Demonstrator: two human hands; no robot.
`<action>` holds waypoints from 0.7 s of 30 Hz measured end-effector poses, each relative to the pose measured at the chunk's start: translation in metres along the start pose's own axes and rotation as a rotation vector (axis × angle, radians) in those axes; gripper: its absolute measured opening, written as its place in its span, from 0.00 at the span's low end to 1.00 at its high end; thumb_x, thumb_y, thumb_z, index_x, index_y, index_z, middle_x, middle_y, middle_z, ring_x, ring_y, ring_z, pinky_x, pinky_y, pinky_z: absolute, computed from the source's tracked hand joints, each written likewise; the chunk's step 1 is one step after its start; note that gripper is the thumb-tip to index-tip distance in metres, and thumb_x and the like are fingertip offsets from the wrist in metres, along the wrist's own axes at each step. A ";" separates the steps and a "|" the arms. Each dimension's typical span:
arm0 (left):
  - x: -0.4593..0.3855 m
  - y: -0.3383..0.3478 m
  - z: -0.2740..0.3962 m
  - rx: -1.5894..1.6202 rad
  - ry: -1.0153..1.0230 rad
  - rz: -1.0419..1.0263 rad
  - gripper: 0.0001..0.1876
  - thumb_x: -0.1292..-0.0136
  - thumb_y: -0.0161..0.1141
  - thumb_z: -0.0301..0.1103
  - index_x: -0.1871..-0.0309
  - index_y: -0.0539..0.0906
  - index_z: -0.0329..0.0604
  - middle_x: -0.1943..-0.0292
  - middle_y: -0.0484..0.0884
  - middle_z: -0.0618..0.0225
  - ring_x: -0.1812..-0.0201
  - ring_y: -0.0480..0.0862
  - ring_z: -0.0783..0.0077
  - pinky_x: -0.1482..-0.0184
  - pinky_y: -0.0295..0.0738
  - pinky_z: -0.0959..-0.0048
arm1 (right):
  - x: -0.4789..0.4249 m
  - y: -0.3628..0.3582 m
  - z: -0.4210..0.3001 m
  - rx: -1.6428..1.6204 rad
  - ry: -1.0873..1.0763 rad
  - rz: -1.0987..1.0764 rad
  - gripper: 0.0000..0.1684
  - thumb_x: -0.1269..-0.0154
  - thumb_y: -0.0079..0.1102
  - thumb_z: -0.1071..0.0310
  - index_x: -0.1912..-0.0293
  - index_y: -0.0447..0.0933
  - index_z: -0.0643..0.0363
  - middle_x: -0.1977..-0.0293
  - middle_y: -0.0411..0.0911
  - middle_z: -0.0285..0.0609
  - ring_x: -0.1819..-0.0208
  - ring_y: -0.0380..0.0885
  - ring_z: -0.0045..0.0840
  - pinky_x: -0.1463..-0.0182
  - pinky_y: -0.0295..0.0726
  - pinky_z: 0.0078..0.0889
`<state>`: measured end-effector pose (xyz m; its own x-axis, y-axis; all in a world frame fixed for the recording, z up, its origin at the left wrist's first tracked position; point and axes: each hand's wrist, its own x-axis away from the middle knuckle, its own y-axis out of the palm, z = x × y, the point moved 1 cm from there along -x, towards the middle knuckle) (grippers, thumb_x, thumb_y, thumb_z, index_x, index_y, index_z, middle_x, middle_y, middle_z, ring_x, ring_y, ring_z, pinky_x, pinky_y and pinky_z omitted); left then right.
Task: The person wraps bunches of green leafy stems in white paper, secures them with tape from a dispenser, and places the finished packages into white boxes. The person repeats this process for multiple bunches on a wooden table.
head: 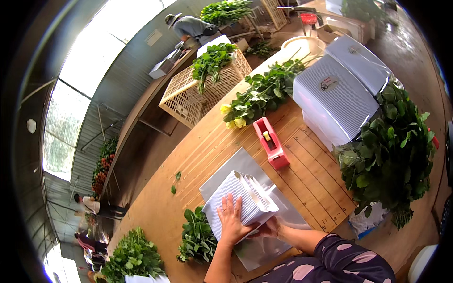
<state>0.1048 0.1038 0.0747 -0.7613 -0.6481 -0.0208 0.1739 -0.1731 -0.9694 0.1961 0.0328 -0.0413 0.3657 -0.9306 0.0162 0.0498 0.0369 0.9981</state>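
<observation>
A bundle in white corrugated cardboard (221, 208) lies at a slant in front of me, its folded layers showing at the far right end. My left hand (231, 217) is spread over its top, with the thumb along the near edge. Partly hidden by the bundle, my right hand (267, 228) grips its near right side. Green leafy stems (198, 237) lie at the bundle's left end. Beneath it is a sheet of clear plastic film (240, 159), reaching out on both sides. Beyond stands a pink tape dispenser (270, 143).
Yellow roses (240, 122) with leafy stems lie along the wooden table (170, 219). Wrapped white bundles (327, 92) are stacked at right, dark foliage (389, 152) hanging out. More greens (136, 256) lie lower left. A plastic crate (184, 95) stands beyond; a person (194, 28) bends farther back.
</observation>
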 end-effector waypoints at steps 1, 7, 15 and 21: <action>-0.010 0.006 -0.001 -0.002 -0.005 -0.042 0.57 0.69 0.67 0.59 0.34 0.49 0.55 0.33 0.42 0.52 0.33 0.39 0.49 0.39 0.29 0.42 | -0.002 -0.011 -0.002 -0.002 -0.021 0.016 0.38 0.42 0.37 0.36 0.41 0.57 0.51 0.46 0.65 0.44 0.49 0.69 0.36 0.54 0.74 0.54; -0.041 0.024 -0.005 -0.050 -0.048 -0.164 0.55 0.68 0.66 0.58 0.34 0.51 0.54 0.34 0.43 0.52 0.33 0.40 0.48 0.40 0.32 0.41 | -0.012 -0.028 -0.015 -0.003 -0.035 0.096 0.37 0.43 0.39 0.36 0.42 0.59 0.51 0.49 0.68 0.44 0.53 0.72 0.38 0.58 0.75 0.56; -0.043 0.022 -0.013 -0.006 -0.082 -0.170 0.54 0.68 0.67 0.58 0.35 0.52 0.55 0.34 0.44 0.53 0.33 0.41 0.48 0.40 0.32 0.41 | -0.015 -0.026 -0.016 0.015 0.001 0.212 0.33 0.43 0.43 0.39 0.46 0.63 0.50 0.52 0.70 0.42 0.55 0.72 0.35 0.58 0.74 0.54; -0.040 0.025 -0.016 -0.006 -0.076 -0.152 0.53 0.69 0.68 0.56 0.35 0.54 0.55 0.34 0.45 0.53 0.33 0.41 0.50 0.40 0.33 0.42 | -0.021 -0.030 -0.012 -0.042 -0.034 0.163 0.31 0.41 0.40 0.40 0.47 0.63 0.52 0.53 0.69 0.42 0.54 0.71 0.35 0.56 0.72 0.55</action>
<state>0.1293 0.1370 0.0474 -0.7290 -0.6692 0.1443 0.0566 -0.2691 -0.9614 0.1984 0.0554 -0.0725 0.3400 -0.9230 0.1802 0.0318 0.2028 0.9787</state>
